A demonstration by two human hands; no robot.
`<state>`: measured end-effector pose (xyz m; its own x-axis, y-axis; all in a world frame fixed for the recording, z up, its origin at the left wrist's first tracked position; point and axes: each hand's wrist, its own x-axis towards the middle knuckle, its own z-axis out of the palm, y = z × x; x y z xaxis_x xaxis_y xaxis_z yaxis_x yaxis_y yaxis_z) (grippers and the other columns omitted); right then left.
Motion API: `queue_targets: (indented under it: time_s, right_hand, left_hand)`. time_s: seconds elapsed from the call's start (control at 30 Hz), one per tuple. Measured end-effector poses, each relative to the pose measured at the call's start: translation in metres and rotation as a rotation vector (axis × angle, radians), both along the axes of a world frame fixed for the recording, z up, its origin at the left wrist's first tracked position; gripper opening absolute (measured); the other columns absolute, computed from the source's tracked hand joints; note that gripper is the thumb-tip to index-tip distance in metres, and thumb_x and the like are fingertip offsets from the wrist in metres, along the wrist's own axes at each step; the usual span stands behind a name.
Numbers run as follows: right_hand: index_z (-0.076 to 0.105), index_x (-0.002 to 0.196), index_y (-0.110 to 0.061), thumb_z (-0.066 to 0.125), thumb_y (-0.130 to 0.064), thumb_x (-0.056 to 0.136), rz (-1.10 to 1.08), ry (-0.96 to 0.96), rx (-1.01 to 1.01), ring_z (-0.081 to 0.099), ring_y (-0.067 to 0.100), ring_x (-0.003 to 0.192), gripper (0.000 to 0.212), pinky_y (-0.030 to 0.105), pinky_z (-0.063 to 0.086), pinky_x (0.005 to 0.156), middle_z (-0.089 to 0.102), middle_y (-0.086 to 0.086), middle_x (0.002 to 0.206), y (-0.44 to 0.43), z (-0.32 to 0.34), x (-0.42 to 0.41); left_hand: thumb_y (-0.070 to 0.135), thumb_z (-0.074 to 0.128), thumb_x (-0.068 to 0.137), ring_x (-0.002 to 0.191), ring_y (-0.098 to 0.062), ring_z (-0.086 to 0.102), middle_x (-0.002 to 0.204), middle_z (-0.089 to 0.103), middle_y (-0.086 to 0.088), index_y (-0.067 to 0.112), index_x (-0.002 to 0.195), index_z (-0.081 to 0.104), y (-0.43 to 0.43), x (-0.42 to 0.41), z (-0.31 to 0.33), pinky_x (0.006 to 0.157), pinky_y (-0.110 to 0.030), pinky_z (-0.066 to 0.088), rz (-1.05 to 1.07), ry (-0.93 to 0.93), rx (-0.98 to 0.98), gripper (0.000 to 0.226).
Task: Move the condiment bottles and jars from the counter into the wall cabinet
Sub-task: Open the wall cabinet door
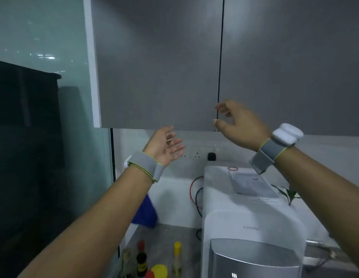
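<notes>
- Two hands are raised toward the shut wall cabinet [158, 63]: the left hand [164, 146] is spread and holds nothing, palm turned up just under the door's bottom edge; the right hand [237, 122] is loosely curled and also holds nothing, its fingertips [218, 106] at the dark seam between the two doors, at about 12 o'clock in the view.
- Both doors look closed, so by my reading no bottle can go in until one is pulled open.
- Condiment bottles stand low in the view, at about 6 to 7 o'clock, on the grey table [166, 235], well apart from either hand and left of the white water dispenser [253, 223].
- Count, as far as blur and the frame edge allow: one dark bottle with a red cap [141, 257], one pale bottle with a yellow cap [177, 257], one wide yellow lid [159, 270] likely on a jar, one more red cap [149, 274] cut off by the edge, and a blurred greenish shape at 7 o'clock that I cannot identify.
- Handling, as a judgement: these seem small and stiff, light enough for one hand each, and would break if they are glass and get dropped.
- Slim necks and smooth sides may slip, so grip around the body below the shoulder, not by the cap.
- Lift the jar around its wall, kept upright.
</notes>
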<state>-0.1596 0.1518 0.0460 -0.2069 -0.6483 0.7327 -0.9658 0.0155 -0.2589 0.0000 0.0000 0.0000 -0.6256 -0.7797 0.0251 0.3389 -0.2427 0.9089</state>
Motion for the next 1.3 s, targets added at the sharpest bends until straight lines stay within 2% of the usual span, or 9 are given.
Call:
queue_targets:
  time_s: [0.1, 0.2, 0.47, 0.7, 0.87, 1.0, 1.13, 1.2, 1.3]
  right_hand:
    - [0.041, 0.147, -0.019, 0.06, -0.034, 0.094, -0.11, 0.119, 0.03, 0.048, 0.034, 0.131, 0.058, 0.04, 0.04, 0.104, 0.049, 0.014, 0.144, -0.01, 0.006, -0.008]
    - [0.032, 0.154, -0.017, 0.059, -0.032, 0.093, -0.189, 0.207, 0.044, 0.037, 0.04, 0.14, 0.068, 0.047, 0.037, 0.11, 0.036, 0.017, 0.156, -0.022, 0.009, -0.014]
    - [0.026, 0.156, -0.019, 0.057, -0.042, 0.091, -0.328, 0.368, 0.028, 0.019, 0.043, 0.151, 0.076, 0.057, 0.027, 0.12, 0.018, 0.018, 0.166, -0.048, 0.017, -0.038]
    - [0.014, 0.161, -0.019, 0.046, -0.05, 0.097, -0.333, 0.325, 0.021, 0.009, 0.039, 0.155, 0.078, 0.056, 0.015, 0.124, 0.011, 0.014, 0.169, -0.06, 0.011, -0.042]
    - [0.006, 0.162, -0.016, 0.053, -0.038, 0.097, -0.182, 0.259, -0.064, 0.028, 0.039, 0.148, 0.083, 0.05, 0.029, 0.12, 0.026, 0.017, 0.164, -0.052, -0.005, -0.026]
    - [0.005, 0.162, -0.015, 0.057, -0.021, 0.096, 0.003, 0.174, -0.167, 0.052, 0.029, 0.127, 0.084, 0.036, 0.047, 0.102, 0.041, 0.013, 0.153, -0.039, -0.016, -0.002]
    - [0.016, 0.161, -0.014, 0.059, -0.01, 0.093, 0.163, 0.085, -0.284, 0.047, 0.017, 0.133, 0.081, 0.015, 0.039, 0.108, 0.042, 0.006, 0.154, -0.022, -0.024, 0.026]
    - [0.024, 0.16, -0.018, 0.063, -0.009, 0.092, 0.232, 0.008, -0.328, 0.056, 0.012, 0.119, 0.079, 0.004, 0.042, 0.097, 0.049, 0.003, 0.149, -0.012, -0.027, 0.042]
    - [0.035, 0.156, -0.026, 0.069, -0.012, 0.089, 0.318, -0.192, -0.363, 0.067, 0.007, 0.09, 0.076, 0.011, 0.055, 0.077, 0.056, -0.005, 0.138, 0.005, -0.03, 0.072]
  left_hand:
    - [0.037, 0.053, 0.099, 0.115, -0.033, 0.057, 0.122, 0.053, -0.015, 0.006, 0.129, 0.047, -0.008, -0.021, 0.001, 0.108, -0.046, 0.042, 0.033, 0.017, 0.085, 0.043]
    - [0.038, 0.056, 0.099, 0.135, -0.036, 0.046, 0.141, 0.045, -0.019, 0.005, 0.152, 0.027, -0.013, -0.041, 0.003, 0.114, -0.049, 0.035, 0.03, 0.093, 0.14, 0.069]
    - [0.034, 0.051, 0.101, 0.138, -0.031, 0.046, 0.148, 0.046, -0.017, 0.016, 0.148, 0.042, -0.023, -0.068, 0.017, 0.117, -0.052, 0.028, 0.025, 0.324, 0.189, 0.051]
    - [0.022, 0.05, 0.103, 0.139, -0.03, 0.046, 0.15, 0.043, -0.016, 0.01, 0.145, 0.042, -0.022, -0.064, 0.013, 0.113, -0.054, 0.032, 0.009, 0.393, 0.283, 0.044]
    - [0.021, 0.052, 0.103, 0.135, -0.031, 0.049, 0.143, 0.05, -0.018, 0.011, 0.123, 0.052, -0.014, -0.051, 0.005, 0.113, -0.052, 0.035, -0.017, 0.431, 0.297, 0.023]
    - [0.015, 0.056, 0.101, 0.124, -0.036, 0.054, 0.122, 0.056, -0.021, 0.008, 0.105, 0.052, -0.002, -0.034, -0.002, 0.112, -0.051, 0.039, -0.051, 0.512, 0.33, 0.01]
    - [0.005, 0.057, 0.099, 0.126, -0.038, 0.054, 0.116, 0.058, -0.024, 0.002, 0.105, 0.055, 0.02, -0.009, -0.008, 0.107, -0.05, 0.044, -0.079, 0.62, 0.349, 0.007]
    - [0.004, 0.058, 0.098, 0.12, -0.037, 0.058, 0.114, 0.06, -0.024, 0.001, 0.1, 0.057, 0.031, 0.006, -0.011, 0.105, -0.048, 0.046, -0.089, 0.643, 0.351, 0.004]
    - [0.005, 0.06, 0.098, 0.106, -0.036, 0.064, 0.103, 0.066, -0.024, -0.001, 0.099, 0.06, 0.04, 0.029, -0.015, 0.103, -0.047, 0.048, -0.089, 0.642, 0.317, 0.007]
